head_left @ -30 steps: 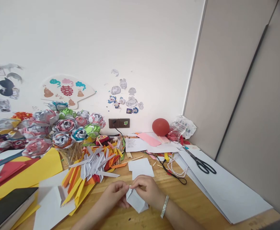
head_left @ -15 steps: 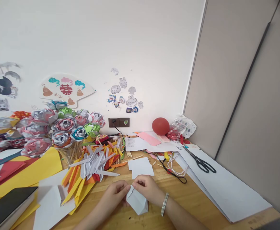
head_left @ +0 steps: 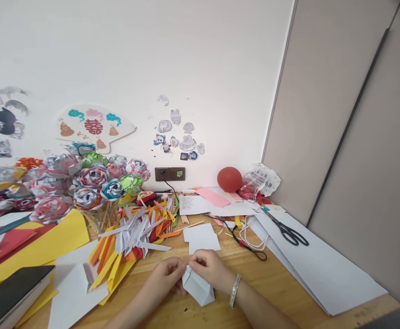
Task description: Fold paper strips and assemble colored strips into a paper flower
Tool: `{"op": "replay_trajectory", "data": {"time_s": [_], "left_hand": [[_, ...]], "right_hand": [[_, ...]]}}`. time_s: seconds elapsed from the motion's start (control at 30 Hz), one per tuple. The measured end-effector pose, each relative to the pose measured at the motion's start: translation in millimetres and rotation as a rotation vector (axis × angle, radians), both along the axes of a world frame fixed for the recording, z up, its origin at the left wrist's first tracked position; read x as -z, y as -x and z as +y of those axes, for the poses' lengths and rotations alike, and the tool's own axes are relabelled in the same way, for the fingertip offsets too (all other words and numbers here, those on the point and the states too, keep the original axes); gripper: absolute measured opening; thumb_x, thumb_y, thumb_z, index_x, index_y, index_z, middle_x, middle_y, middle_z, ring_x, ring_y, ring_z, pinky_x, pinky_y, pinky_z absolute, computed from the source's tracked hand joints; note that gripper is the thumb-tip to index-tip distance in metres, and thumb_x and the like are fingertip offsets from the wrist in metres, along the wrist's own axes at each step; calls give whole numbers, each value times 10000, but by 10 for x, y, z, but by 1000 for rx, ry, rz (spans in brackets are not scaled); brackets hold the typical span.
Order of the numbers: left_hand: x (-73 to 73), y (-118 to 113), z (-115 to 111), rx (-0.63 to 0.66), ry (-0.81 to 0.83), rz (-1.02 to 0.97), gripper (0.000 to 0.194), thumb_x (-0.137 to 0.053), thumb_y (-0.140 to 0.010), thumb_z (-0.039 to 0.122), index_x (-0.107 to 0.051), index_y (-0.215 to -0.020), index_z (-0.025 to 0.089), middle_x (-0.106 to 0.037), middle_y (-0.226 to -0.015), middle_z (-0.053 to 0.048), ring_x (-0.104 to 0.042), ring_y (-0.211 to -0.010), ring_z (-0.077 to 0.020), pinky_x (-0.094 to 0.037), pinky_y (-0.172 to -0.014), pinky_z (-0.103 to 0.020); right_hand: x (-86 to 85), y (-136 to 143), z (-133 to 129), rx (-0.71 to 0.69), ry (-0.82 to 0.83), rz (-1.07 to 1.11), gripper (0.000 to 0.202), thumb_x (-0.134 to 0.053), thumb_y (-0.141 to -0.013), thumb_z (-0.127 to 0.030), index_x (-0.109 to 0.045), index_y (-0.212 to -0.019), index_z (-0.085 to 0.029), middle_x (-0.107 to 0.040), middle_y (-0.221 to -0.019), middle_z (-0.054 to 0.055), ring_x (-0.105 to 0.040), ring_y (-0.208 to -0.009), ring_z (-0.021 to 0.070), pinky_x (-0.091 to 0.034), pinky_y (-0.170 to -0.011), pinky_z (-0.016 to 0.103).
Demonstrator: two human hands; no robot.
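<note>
Between my two hands is a folded piece of white paper (head_left: pixel 200 287), its lower part hanging down over the wooden table. My left hand (head_left: pixel 171 275) pinches its upper left edge between thumb and fingers. At the top edge, my right hand (head_left: pixel 209 268) has its thumb and index finger pressed together on the paper, close to the left thumb. A silver bracelet (head_left: pixel 235 290) circles the right wrist. Just beyond the hands lie small white paper sheets (head_left: pixel 202 238), partly overlapping.
Folded paper strips (head_left: pixel 140 230) are heaped left of the hands, before a bunch of paper flowers (head_left: pixel 90 178). A dark notebook (head_left: pixel 13 297) lies front left. Black scissors (head_left: pixel 287 228) rest on large white sheets (head_left: pixel 330 269) at right. A red balloon (head_left: pixel 229 179) sits by the wall.
The lower part of the folded paper has swung slightly to the right. Both hands keep their pinch and stay in nearly the same place.
</note>
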State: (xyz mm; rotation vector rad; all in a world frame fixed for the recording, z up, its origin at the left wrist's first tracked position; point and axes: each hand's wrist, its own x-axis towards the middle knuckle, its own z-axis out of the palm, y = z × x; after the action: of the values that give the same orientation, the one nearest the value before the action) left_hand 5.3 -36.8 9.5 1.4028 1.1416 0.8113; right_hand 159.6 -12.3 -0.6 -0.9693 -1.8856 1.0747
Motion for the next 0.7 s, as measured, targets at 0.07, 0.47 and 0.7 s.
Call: {"op": "replay_trajectory", "data": {"time_s": [0.07, 0.47, 0.7], "left_hand": [[-5, -4, -2, 7, -14, 17, 411, -526, -635, 585, -464, -565, 184, -541, -467, 38, -559, -468, -150, -438, -507, -271], [35, 12, 16, 12, -55, 74, 415, -586, -588, 580, -447, -611, 190, -580, -468, 25, -541, -438, -140, -364, -445, -228], [26, 2, -3, -23, -8, 61, 433, -570, -567, 608, -422, -574, 201, -601, -465, 8, -576, -448, -168, -395, -454, -255]], "right_hand": [[13, -3, 8, -10, -14, 5, 166, -502, -747, -221, -521, -606, -137, -468, -568, -35, -405, -531, 74, -317, -480, 173], [24, -13, 29, 20, 33, 5, 157, -541, -735, -251, -531, -624, -141, -441, -555, -49, -381, -517, 68, -300, -474, 174], [37, -13, 30, 12, 54, 9, 140, -565, -723, -244, -547, -630, -141, -460, -564, -45, -398, -527, 76, -316, -490, 181]]}}
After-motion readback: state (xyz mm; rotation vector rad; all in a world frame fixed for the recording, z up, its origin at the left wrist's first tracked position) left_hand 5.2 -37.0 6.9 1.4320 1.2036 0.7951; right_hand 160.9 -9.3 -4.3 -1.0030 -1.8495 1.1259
